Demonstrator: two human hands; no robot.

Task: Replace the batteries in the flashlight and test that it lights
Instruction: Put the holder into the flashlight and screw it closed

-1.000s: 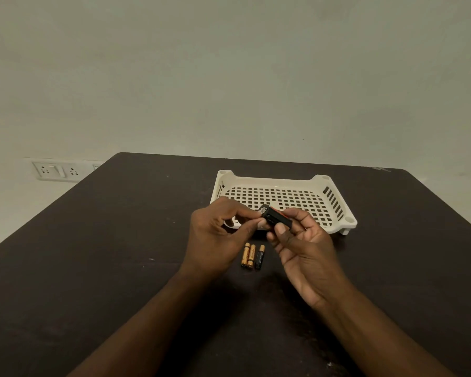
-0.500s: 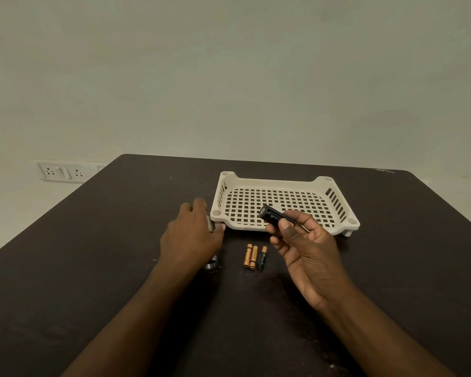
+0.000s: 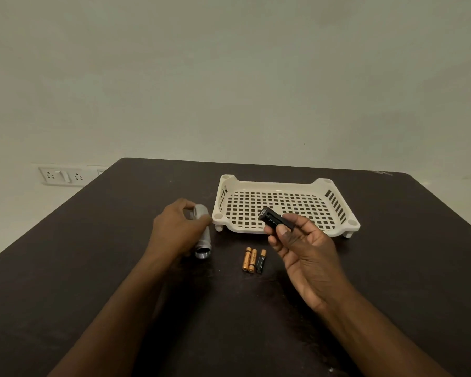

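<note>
A silver flashlight body [image 3: 203, 235] lies on the dark table [image 3: 93, 268], its open end toward me. My left hand [image 3: 176, 229] rests over its far end, fingers curled around it. My right hand [image 3: 301, 246] holds a black battery holder [image 3: 273, 219] between thumb and fingers, raised above the table in front of the tray. Three small batteries [image 3: 253, 260] lie side by side on the table between my hands: two copper-and-black ones and a mostly black one on the right.
A cream perforated plastic tray [image 3: 229, 194] on short legs stands behind the batteries. A wall socket plate [image 3: 61, 175] sits on the wall to the left, beyond the table's far left corner.
My left hand has left the battery holder and moved left with the silver flashlight body, setting it on the table. My right hand has kept the black holder nearly still.
</note>
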